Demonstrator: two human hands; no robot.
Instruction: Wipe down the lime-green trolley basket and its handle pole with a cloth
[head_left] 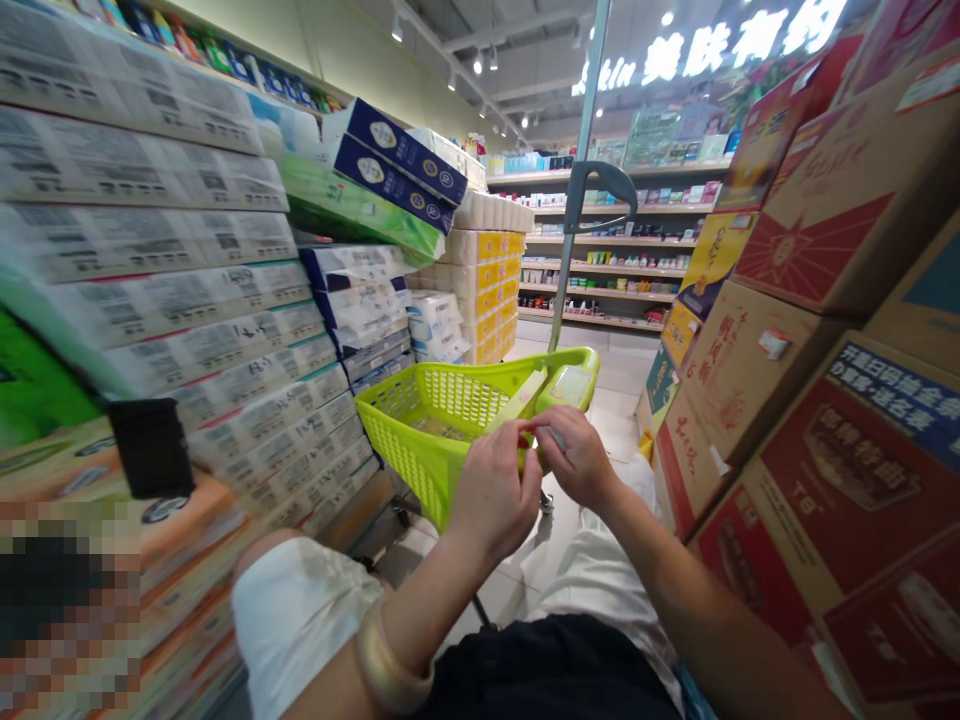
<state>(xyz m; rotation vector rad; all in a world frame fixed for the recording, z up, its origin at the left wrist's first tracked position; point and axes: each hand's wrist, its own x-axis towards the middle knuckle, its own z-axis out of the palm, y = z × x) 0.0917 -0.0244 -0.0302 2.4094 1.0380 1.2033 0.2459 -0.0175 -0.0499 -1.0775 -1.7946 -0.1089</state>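
Observation:
My left hand (491,490) and my right hand (574,455) meet in front of me, fingertips pinched together on a small thing I cannot make out. They hover just over the near rim of a lime-green shopping basket (420,420) on wheels, which looks empty. Its grey pull handle (600,190) rises on a pole beyond the hands. A pale bangle (386,670) circles my left wrist.
Stacked packs of tissue and paper rolls (225,330) wall the left side. Red and brown cardboard cartons (825,350) are piled on the right. A narrow tiled aisle (615,390) leads ahead to shelves of goods (607,270).

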